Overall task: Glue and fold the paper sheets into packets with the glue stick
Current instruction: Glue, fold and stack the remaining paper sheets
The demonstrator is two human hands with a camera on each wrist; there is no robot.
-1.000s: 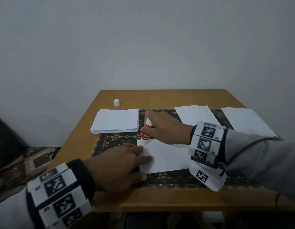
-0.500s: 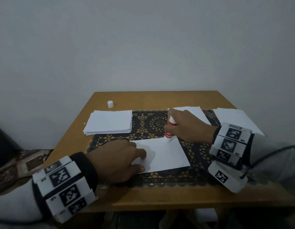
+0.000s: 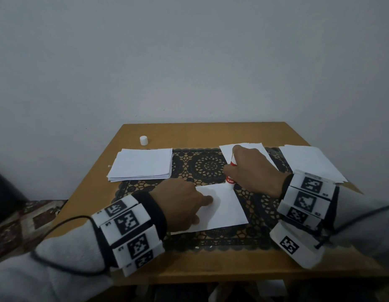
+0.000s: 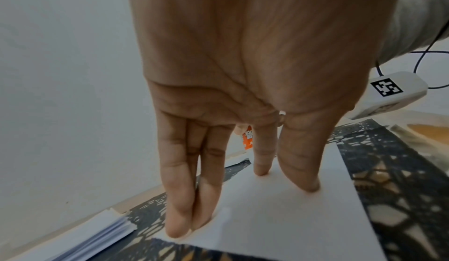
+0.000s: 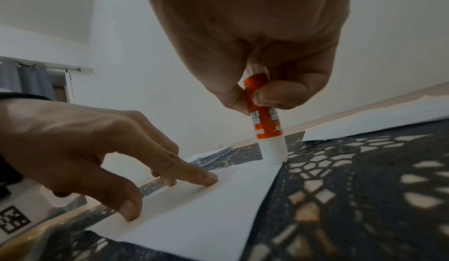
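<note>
Fingers of the right hand pinch the orange-and-white glue stick upright, tip on the white paper sheet's far corner, while the left hand's straight fingers press that sheet onto the black lace mat.

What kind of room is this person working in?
Most likely a room in a home, not a workshop. A small wooden table stands against a plain wall, covered by a dark lace mat; a patterned rug lies beside it, and a curtain on a rod hangs behind.
</note>
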